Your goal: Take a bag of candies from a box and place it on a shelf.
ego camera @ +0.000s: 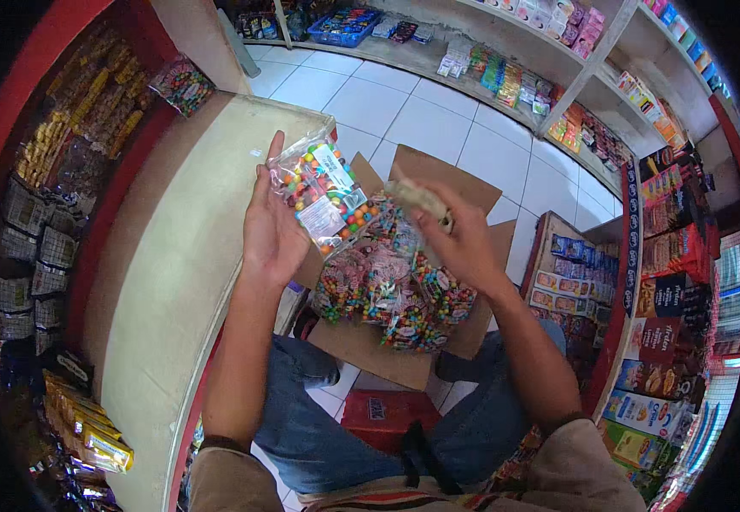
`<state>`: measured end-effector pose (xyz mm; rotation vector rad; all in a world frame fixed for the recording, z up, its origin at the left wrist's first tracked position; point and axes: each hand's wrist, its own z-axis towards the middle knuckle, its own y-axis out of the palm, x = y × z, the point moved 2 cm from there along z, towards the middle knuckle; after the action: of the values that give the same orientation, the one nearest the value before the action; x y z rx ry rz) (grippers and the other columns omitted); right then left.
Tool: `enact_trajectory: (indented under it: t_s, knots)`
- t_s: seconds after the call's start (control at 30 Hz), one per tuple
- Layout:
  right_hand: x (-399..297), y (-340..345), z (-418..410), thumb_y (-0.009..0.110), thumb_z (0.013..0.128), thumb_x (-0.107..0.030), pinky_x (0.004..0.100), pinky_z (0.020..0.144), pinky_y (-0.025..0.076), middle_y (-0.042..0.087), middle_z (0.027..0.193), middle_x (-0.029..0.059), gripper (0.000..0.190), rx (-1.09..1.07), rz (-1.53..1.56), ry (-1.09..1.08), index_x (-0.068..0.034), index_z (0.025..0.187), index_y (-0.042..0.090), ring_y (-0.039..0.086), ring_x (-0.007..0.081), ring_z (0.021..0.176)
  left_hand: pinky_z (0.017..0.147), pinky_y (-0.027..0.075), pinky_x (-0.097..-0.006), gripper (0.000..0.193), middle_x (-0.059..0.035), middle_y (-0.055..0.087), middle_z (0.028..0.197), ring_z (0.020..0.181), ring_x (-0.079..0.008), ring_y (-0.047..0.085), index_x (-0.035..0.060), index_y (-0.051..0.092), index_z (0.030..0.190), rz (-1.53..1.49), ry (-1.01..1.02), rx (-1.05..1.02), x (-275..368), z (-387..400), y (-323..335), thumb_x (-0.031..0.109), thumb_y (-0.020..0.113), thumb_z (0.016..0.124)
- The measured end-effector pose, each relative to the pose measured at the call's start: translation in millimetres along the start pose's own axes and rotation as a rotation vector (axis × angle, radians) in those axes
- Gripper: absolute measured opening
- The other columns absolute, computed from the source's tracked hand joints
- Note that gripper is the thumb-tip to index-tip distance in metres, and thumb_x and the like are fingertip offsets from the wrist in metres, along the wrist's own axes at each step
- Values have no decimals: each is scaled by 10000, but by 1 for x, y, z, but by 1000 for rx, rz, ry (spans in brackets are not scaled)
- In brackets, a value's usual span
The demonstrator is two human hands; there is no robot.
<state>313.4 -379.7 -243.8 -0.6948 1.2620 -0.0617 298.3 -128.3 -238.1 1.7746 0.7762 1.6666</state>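
Note:
In my left hand [274, 233] is a clear plastic packet of colourful candy balls [350, 224], tilted, with two white printed labels facing up. My right hand [462, 240] grips a pale beige item [421, 197], blurred by motion; it looks like a cloth, but I cannot tell for sure. Below both hands, an open cardboard box [370, 355] stands on the floor with its flaps spread. Several similar candy packets [398, 281] are heaped inside it. My right hand is over the heap's far side, apart from the packet in my left.
A cream counter [152, 269] runs along the left, with one candy packet [184, 84] at its far end and snack shelves [31, 269] beyond. Goods fill racks [658, 333] at right and shelves [498, 83] across the tiled floor [434, 115]. A red box [389, 409] sits between my legs.

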Motion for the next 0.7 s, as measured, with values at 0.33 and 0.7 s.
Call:
enact_trajectory:
  t_s: [0.33,0.7]
  knots:
    - [-7,33,0,793,946,-253,311,826,543,692,1120,59,448,36,651,235,-64,1303,599,651,124,999,1181,405,-506,644,-187,416,1594,1454,-318,446,126,239,1646,182,53,40,-13,-5,17,495,317,1124]
    - [-31,27,-9,799,747,-23,435,909,538,678,1160,136,510,249,-322,-461,-75,1235,661,648,359,1070,1123,444,-463,657,-253,517,1478,1374,-335,530,0,407,1490,277,-239,-10,-25,-30,30,534,377,1108]
